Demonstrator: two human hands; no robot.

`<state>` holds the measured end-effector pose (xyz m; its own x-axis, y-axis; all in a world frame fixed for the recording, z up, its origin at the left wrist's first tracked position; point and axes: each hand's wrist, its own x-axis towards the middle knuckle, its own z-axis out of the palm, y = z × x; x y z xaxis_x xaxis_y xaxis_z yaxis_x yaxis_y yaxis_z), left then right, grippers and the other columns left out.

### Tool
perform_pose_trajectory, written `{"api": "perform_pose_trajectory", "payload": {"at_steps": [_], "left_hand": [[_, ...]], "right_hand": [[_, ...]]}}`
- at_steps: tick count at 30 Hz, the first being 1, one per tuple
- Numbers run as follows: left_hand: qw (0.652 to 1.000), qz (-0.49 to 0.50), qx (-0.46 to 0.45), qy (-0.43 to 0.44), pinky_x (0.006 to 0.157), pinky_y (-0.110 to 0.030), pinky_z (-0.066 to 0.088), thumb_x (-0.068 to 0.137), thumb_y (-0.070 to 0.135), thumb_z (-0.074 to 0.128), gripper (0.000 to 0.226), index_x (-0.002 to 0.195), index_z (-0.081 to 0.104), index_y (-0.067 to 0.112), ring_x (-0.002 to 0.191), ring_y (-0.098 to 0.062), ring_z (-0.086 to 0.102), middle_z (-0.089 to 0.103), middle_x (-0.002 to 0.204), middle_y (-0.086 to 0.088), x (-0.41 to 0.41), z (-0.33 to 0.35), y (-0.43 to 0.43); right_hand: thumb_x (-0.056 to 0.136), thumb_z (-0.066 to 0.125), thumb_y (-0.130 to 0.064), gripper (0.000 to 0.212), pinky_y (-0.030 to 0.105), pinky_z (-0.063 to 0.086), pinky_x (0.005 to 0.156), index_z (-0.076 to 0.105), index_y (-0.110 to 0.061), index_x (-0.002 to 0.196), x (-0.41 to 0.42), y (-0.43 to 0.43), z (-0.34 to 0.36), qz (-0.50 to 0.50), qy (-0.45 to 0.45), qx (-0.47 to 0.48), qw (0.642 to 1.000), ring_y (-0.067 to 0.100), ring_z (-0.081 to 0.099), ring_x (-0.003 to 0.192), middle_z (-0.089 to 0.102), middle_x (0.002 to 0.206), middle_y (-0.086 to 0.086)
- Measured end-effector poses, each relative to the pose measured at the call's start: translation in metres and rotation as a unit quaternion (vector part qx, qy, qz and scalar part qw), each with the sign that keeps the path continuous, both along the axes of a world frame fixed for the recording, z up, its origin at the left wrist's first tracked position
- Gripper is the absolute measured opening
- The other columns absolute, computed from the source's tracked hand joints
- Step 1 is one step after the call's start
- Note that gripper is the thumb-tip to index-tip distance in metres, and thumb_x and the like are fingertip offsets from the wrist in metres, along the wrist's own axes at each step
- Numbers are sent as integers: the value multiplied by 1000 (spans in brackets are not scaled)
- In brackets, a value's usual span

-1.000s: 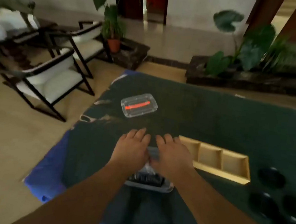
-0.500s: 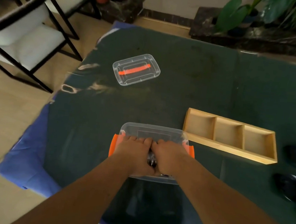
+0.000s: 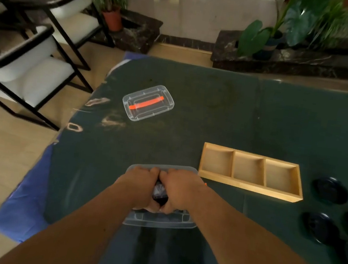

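Note:
A clear plastic box with orange side clips stands on the dark green table, close to the near edge. Both of my hands reach into it side by side. My left hand and my right hand have their fingers curled round a dark, shiny bundle that shows only in the gap between them. What the bundle is made of I cannot tell. The box's clear lid, with an orange handle, lies apart at the far left of the table.
A wooden tray with three empty compartments lies just right of the box. Several black round lids sit at the right edge. White-cushioned chairs stand left of the table, and potted plants beyond it.
My hands lay flat over the box a second ago; now their fingers are curled round the dark bundle inside it. The view has tilted down and then back up.

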<state>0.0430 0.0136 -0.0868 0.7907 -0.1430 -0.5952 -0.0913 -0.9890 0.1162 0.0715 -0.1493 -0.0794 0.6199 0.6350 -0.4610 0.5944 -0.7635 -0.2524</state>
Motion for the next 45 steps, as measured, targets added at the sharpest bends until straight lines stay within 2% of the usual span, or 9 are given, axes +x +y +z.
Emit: {"api": "perform_pose_trajectory", "payload": {"at_steps": [9,13,18,23,31,34,37,41,45], "left_hand": [[994,5,4,-105,77,-38,45,52,59,75,80,120,48,26,92,-23,47,65,110,-2,18,90,-62],[993,-16,-32,-113,86,-42,50,56,60,80,85,128,48,27,97,-23,51,65,117,-3,27,88,-135],[992,-59,-72,-81,78,-39,44,59,60,84,84,126,47,23,107,-30,59,63,113,-5,10,37,-225],[993,-85,-80,-25,92,-43,52,62,60,85,89,131,47,20,115,-28,55,63,127,-6,-33,-33,-276],[989,-134,-39,-52,96,-41,48,69,67,79,96,144,43,20,122,-27,52,57,137,-4,-52,-65,-287],[980,-160,-32,-115,114,-47,39,76,61,79,100,159,34,26,143,-31,41,39,163,-6,-52,-54,-283],[976,-132,-74,-158,126,-51,26,94,42,71,89,167,20,35,157,-35,22,10,178,-5,-64,-47,-277],[971,-96,-160,-146,115,-49,46,102,20,60,74,166,27,35,154,-32,29,5,179,-2,-92,-52,-268],[959,-37,-246,-134,108,-41,50,109,35,47,56,164,34,33,144,-28,51,14,179,3,-103,-58,-260]], "right_hand": [[71,84,-60,83,43,52,81,52,-24,139,23,-66,89,17,-96,16,995,28,63,96,63,116,6],[68,86,-59,81,42,51,81,55,-27,135,20,-140,97,-27,-96,-5,995,27,66,98,65,114,3],[66,84,-61,82,38,44,71,54,-26,135,-10,-227,54,-69,-72,-59,993,30,66,99,64,113,3],[64,84,-59,84,38,44,70,53,-23,133,-56,-277,-20,-84,-9,-84,993,30,64,95,60,110,4],[68,83,-58,86,46,56,86,47,-23,138,-81,-289,-60,-140,11,-80,987,33,63,106,59,121,6],[71,81,-66,89,46,53,92,43,-22,138,-98,-287,-60,-335,68,-42,939,35,62,117,56,128,7],[79,75,-70,93,44,50,90,36,-16,144,-122,-265,-65,-575,179,64,796,38,58,125,50,138,14],[93,61,-63,96,49,57,98,17,-10,159,-142,-240,-73,-646,266,168,695,38,53,129,36,155,22],[86,64,-70,73,33,58,75,53,-18,136,-153,-254,-74,-672,202,244,670,15,70,95,69,117,-1]]}}
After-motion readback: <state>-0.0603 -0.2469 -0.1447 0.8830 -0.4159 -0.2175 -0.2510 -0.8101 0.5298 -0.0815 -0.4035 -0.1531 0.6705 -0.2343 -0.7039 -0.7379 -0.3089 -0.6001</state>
